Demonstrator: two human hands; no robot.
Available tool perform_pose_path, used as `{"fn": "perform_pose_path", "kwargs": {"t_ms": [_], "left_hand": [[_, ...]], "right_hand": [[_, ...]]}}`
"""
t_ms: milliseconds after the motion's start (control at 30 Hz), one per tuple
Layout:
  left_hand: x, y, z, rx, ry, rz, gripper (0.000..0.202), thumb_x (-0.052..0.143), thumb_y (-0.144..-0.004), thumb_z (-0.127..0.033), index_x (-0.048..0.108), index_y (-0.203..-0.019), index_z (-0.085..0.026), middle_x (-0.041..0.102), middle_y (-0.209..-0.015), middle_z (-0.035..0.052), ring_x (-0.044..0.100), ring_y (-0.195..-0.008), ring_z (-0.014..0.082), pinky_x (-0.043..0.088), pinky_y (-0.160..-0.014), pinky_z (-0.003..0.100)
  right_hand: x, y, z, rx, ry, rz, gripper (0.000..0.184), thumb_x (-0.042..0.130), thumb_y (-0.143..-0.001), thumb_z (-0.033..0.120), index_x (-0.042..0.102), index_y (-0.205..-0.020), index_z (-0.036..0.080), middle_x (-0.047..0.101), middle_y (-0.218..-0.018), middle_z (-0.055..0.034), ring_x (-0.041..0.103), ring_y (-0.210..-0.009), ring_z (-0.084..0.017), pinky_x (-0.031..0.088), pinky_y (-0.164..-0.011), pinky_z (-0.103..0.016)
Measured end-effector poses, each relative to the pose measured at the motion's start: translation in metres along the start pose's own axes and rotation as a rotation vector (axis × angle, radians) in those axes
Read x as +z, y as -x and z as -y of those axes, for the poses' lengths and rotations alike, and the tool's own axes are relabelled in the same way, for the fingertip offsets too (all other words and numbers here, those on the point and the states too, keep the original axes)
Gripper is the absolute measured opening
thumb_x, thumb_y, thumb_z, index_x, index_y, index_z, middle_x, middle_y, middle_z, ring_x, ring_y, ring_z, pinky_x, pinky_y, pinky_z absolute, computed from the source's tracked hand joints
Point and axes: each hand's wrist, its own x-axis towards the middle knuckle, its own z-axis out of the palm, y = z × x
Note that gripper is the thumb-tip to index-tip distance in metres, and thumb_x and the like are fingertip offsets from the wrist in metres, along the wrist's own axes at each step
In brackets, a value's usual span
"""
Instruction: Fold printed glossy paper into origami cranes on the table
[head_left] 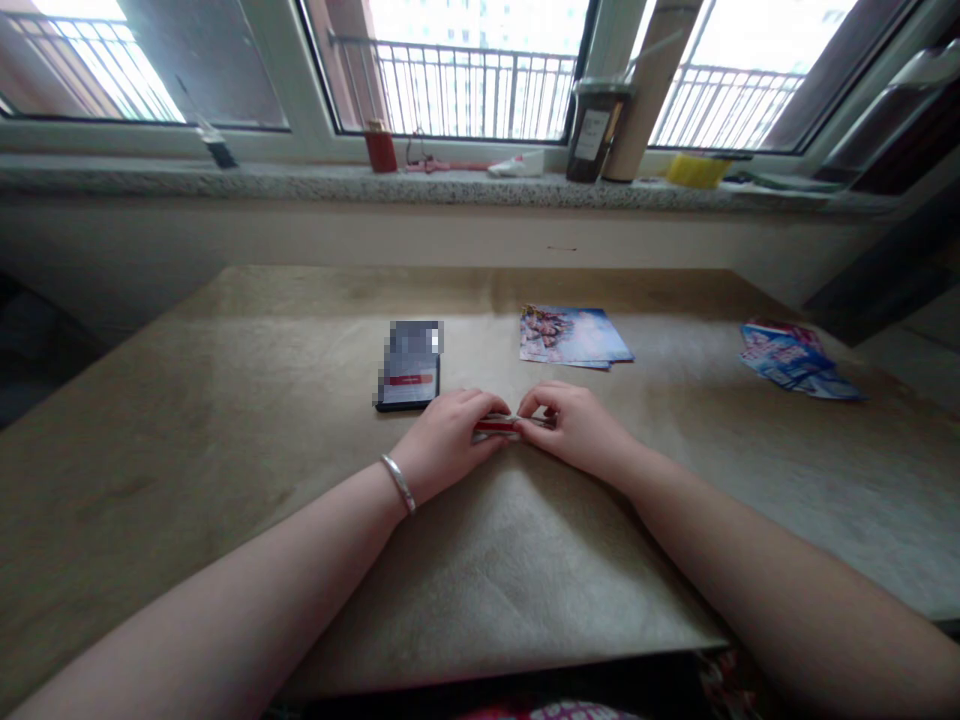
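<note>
Between my hands, just above or on the table, is a narrow red-and-white strip [495,427] that looks like folded paper; my fingers cover much of it. My left hand [455,432], with a silver bangle at the wrist, pinches its left end. The right end is pinched by the thumb and fingers of my right hand [574,425]. Both sets of fingertips nearly meet at the strip's middle. Beyond my left hand lies a phone [409,368] with its blurred screen lit. Past my right hand rests a small stack of printed picture sheets [581,335].
Blue-and-pink torn wrappers or cards [796,360] lie at the table's [187,480] right. Along the stone windowsill [300,183] stand a red container [380,147], a dark lidded cup [596,135], a cardboard tube [637,110] and a yellow item [697,170].
</note>
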Motion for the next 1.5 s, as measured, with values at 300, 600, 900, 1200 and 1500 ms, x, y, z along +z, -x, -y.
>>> {"fn": "perform_pose_path", "kwargs": {"t_ms": [300,600,900,1200,1500], "left_hand": [[0.002,0.0,0.002,0.021,0.025,-0.084,0.02,0.051,-0.076,-0.003,0.057,-0.088,-0.017,0.059,-0.089,0.0027,0.056,-0.081,0.0147,0.048,-0.074,0.027],[-0.004,0.001,0.0,0.162,-0.099,0.079,0.009,0.06,-0.082,-0.025,0.062,-0.086,-0.017,0.062,-0.088,0.0051,0.057,-0.082,0.017,0.046,-0.076,0.03],[-0.002,0.0,0.003,0.217,-0.133,0.088,0.012,0.058,-0.085,-0.028,0.065,-0.085,-0.019,0.063,-0.09,0.0047,0.057,-0.083,0.0167,0.045,-0.077,0.03],[-0.001,0.0,0.006,0.197,-0.152,0.002,0.023,0.051,-0.082,-0.004,0.068,-0.081,-0.019,0.063,-0.089,0.004,0.055,-0.086,0.0174,0.046,-0.08,0.03],[0.004,-0.001,0.008,0.117,-0.059,-0.028,0.017,0.053,-0.082,-0.007,0.066,-0.088,-0.015,0.061,-0.097,0.0067,0.06,-0.088,0.0159,0.051,-0.082,0.028]], "right_hand": [[-0.008,0.0,0.001,-0.153,0.202,0.014,0.003,0.057,-0.079,0.021,0.06,-0.08,0.021,0.067,-0.089,-0.0025,0.06,-0.086,-0.017,0.042,-0.075,-0.027],[-0.009,0.001,-0.001,-0.202,0.203,0.174,0.011,0.062,-0.072,0.019,0.061,-0.083,0.021,0.064,-0.089,-0.0034,0.057,-0.087,-0.018,0.043,-0.075,-0.028],[-0.015,0.0,-0.004,-0.264,0.122,0.21,0.008,0.06,-0.077,0.02,0.065,-0.083,0.021,0.066,-0.087,-0.0034,0.058,-0.087,-0.017,0.043,-0.081,-0.029],[-0.012,-0.001,-0.003,-0.176,0.153,0.159,0.011,0.059,-0.079,0.019,0.068,-0.084,0.02,0.065,-0.079,-0.003,0.056,-0.075,-0.016,0.043,-0.07,-0.027],[-0.005,-0.002,-0.009,-0.262,0.143,0.142,0.025,0.055,-0.074,0.008,0.069,-0.091,0.02,0.069,-0.086,-0.0033,0.058,-0.086,-0.018,0.044,-0.084,-0.031]]}}
